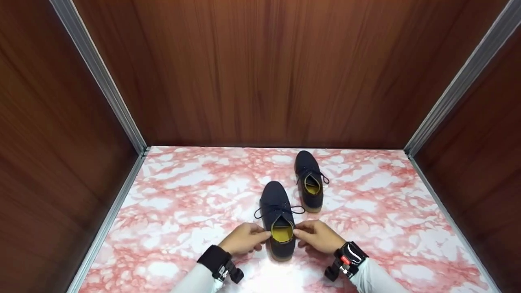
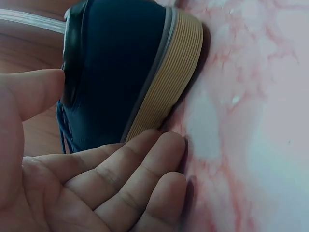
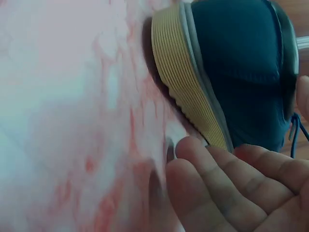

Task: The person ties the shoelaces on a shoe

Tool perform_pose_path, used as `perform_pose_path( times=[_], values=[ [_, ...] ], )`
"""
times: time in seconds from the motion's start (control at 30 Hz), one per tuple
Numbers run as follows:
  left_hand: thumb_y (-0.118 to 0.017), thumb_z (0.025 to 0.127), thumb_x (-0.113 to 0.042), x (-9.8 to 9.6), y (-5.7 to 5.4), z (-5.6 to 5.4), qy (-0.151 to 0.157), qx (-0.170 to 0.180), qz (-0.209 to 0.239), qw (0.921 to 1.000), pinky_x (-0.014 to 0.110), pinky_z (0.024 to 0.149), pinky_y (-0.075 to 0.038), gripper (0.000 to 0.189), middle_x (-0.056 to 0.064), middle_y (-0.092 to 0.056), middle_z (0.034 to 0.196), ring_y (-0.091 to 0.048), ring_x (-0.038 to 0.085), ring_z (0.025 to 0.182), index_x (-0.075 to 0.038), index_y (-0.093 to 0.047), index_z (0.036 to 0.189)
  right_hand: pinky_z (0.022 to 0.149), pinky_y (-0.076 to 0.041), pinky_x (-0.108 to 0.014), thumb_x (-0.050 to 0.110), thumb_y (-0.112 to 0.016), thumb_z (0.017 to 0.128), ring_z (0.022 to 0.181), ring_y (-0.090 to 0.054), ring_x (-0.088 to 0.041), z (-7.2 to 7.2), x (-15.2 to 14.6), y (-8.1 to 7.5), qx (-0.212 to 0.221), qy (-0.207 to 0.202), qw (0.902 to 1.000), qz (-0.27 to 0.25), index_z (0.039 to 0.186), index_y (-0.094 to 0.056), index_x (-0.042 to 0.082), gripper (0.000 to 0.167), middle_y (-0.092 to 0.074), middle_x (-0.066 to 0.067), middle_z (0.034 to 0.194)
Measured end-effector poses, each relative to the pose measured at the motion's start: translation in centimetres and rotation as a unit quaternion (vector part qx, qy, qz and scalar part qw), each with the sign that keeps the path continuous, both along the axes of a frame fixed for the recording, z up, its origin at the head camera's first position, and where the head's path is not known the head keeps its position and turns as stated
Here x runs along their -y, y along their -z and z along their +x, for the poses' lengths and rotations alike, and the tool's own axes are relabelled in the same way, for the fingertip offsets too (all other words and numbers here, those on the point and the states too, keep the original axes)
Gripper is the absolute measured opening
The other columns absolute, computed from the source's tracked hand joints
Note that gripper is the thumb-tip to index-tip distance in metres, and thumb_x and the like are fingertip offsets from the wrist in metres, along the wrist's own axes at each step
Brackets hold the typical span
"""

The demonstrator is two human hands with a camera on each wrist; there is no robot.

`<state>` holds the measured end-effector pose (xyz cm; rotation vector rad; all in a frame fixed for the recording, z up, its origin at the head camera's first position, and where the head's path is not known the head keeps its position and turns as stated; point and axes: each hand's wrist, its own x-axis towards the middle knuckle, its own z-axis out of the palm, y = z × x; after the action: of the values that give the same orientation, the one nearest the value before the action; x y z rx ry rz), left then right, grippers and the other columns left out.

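A dark navy lace-up shoe (image 1: 275, 203) with a yellow insole stands on the pink-and-white marbled surface, its toe pointing away and its laces spread to both sides. My left hand (image 1: 246, 238) is at its left side, the thumb touching the collar edge. In the left wrist view the fingers (image 2: 145, 169) lie fairly straight beside the ribbed tan sole (image 2: 169, 72). On the other side, my right hand (image 1: 319, 236) mirrors this, thumb at the collar and fingers (image 3: 227, 179) extended along the shoe's side. How firmly either hand presses cannot be seen.
The matching shoe (image 1: 309, 179) stands farther back and to the right, toe also away. Brown wood-grain panels (image 1: 260, 73) enclose the back and both sides, joined by grey metal corner strips (image 1: 101, 73). Each wrist wears a black strap (image 1: 215, 260) with a small camera.
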<state>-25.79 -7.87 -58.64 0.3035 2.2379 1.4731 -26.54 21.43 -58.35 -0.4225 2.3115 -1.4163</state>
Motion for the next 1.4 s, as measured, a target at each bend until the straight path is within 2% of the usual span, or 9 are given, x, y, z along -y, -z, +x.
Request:
perform_pose_path(
  times=[0.2, 0.43, 0.53, 0.7, 0.87, 0.93, 1.13, 1.23, 1.4],
  values=[
    [-0.068, 0.101, -0.037, -0.6, 0.6, 0.3, 0.000, 0.040, 0.061, 0.9973, 0.033, 0.066, -0.061, 0.046, 0.015, -0.077, 0.106, -0.078, 0.030, 0.085, 0.002, -0.065, 0.125, 0.072, -0.065, -0.050, 0.030, -0.065, 0.104, 0.089, -0.077, -0.039, 0.4, 0.4, 0.0, 0.047, -0.007, 0.9977, -0.048, 0.133, -0.060, -0.009, 0.049, -0.078, -0.018, 0.108],
    [-0.068, 0.100, -0.034, -1.2, 0.7, 1.0, -0.022, 0.078, 0.098, 0.9919, 0.041, 0.072, -0.064, 0.039, 0.015, -0.069, 0.111, -0.076, 0.029, 0.090, -0.003, -0.057, 0.120, 0.073, -0.065, -0.049, 0.027, -0.067, 0.103, 0.090, -0.077, -0.036, 1.0, 0.9, 0.3, 0.070, 0.000, 0.9943, -0.081, 0.141, -0.051, -0.012, 0.056, -0.075, -0.022, 0.117],
    [-0.068, 0.099, -0.031, -1.5, 0.5, 1.3, -0.032, 0.075, 0.098, 0.9918, 0.040, 0.069, -0.063, 0.033, 0.014, -0.068, 0.108, -0.075, 0.027, 0.089, -0.005, -0.056, 0.114, 0.073, -0.065, -0.050, 0.026, -0.067, 0.102, 0.090, -0.077, -0.037, 1.2, 1.1, 0.2, 0.065, 0.004, 0.9944, -0.083, 0.142, -0.051, -0.011, 0.056, -0.075, -0.022, 0.117],
    [-0.069, 0.095, -0.031, -1.9, -0.2, 1.1, -0.052, 0.030, 0.078, 0.9951, 0.042, 0.070, -0.062, 0.032, 0.011, -0.071, 0.106, -0.072, 0.028, 0.089, -0.008, -0.057, 0.114, 0.078, -0.064, -0.052, 0.023, -0.067, 0.101, 0.098, -0.076, -0.038, 1.0, 1.9, -0.4, 0.035, 0.019, 0.9954, -0.087, 0.145, -0.051, -0.010, 0.057, -0.072, -0.026, 0.124],
    [-0.069, 0.094, -0.034, -2.1, -1.0, -0.9, -0.085, -0.021, 0.073, 0.9935, 0.046, 0.084, -0.061, 0.039, 0.015, -0.069, 0.120, -0.071, 0.031, 0.101, -0.010, -0.059, 0.123, 0.087, -0.063, -0.049, 0.021, -0.068, 0.100, 0.111, -0.072, -0.035, -0.3, 3.4, -1.1, -0.009, 0.080, 0.9925, -0.092, 0.150, -0.046, -0.008, 0.062, -0.066, -0.029, 0.133],
    [-0.066, 0.095, -0.033, -2.3, -1.2, -2.0, -0.100, -0.035, 0.076, 0.9914, 0.050, 0.085, -0.061, 0.040, 0.015, -0.066, 0.127, -0.069, 0.033, 0.105, -0.010, -0.059, 0.127, 0.090, -0.063, -0.051, 0.019, -0.067, 0.100, 0.114, -0.071, -0.037, -1.1, 4.1, -1.3, -0.010, 0.107, 0.9881, -0.110, 0.152, -0.043, -0.009, 0.063, -0.064, -0.032, 0.135],
    [-0.058, 0.097, -0.024, -3.1, -1.2, -5.6, -0.158, -0.096, 0.068, 0.9804, 0.050, 0.105, -0.052, 0.040, 0.019, -0.067, 0.131, -0.063, 0.032, 0.120, -0.004, -0.064, 0.132, 0.093, -0.061, -0.055, 0.019, -0.063, 0.103, 0.117, -0.070, -0.040, -4.1, 6.3, -1.5, -0.002, 0.179, 0.9739, -0.140, 0.155, -0.039, -0.009, 0.063, -0.062, -0.034, 0.138],
    [-0.055, 0.098, -0.022, -3.5, -1.0, -7.1, -0.182, -0.105, 0.068, 0.9754, 0.050, 0.112, -0.047, 0.042, 0.019, -0.069, 0.131, -0.062, 0.031, 0.124, -0.002, -0.065, 0.134, 0.092, -0.061, -0.053, 0.020, -0.062, 0.104, 0.114, -0.072, -0.037, -5.2, 7.2, -1.4, -0.014, 0.210, 0.9693, -0.127, 0.152, -0.046, -0.006, 0.057, -0.066, -0.031, 0.135],
    [-0.052, 0.098, -0.024, -4.0, -0.5, -8.6, -0.210, -0.102, 0.061, 0.9704, 0.048, 0.112, -0.047, 0.040, 0.015, -0.071, 0.130, -0.063, 0.031, 0.124, -0.006, -0.069, 0.129, 0.089, -0.063, -0.052, 0.023, -0.058, 0.106, 0.108, -0.072, -0.032, -6.6, 8.3, -1.0, -0.008, 0.242, 0.9605, -0.138, 0.152, -0.049, -0.002, 0.053, -0.066, -0.028, 0.135]
  ],
)
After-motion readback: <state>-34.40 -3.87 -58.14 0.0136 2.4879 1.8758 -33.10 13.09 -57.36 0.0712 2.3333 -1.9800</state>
